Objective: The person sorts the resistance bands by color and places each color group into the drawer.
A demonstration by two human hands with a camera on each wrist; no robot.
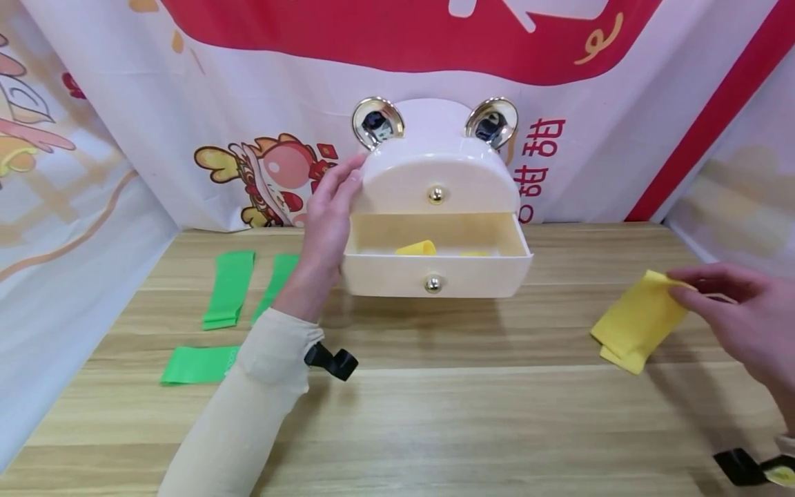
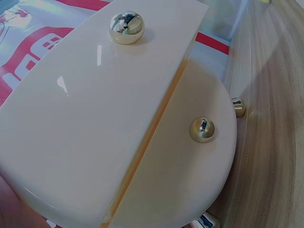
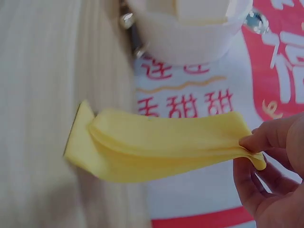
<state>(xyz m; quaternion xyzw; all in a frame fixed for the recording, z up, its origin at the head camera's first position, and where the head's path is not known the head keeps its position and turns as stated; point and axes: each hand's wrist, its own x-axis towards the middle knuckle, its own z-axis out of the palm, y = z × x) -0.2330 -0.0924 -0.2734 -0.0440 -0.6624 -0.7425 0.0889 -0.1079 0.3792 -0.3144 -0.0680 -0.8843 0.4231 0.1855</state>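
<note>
Now the right hand (image 1: 739,310) pinches the slanting yellow band (image 1: 642,317), the pulled-out drawer (image 1: 391,277) well leftward, beside the left hand (image 1: 330,217) resting unclenched against the cabinet (image 1: 428,128).

We reach our left arm (image 1: 242,407) forward at a slant, the left hand (image 1: 329,221) beyond it with fingers (image 1: 337,182) extended ahead. Out to our right, our right hand (image 1: 742,310) points inward, its thumb (image 1: 698,301) pinching against a finger.

Yellow band (image 1: 640,319); cream cabinet (image 1: 397,183); green strips (image 1: 230,288).
</note>
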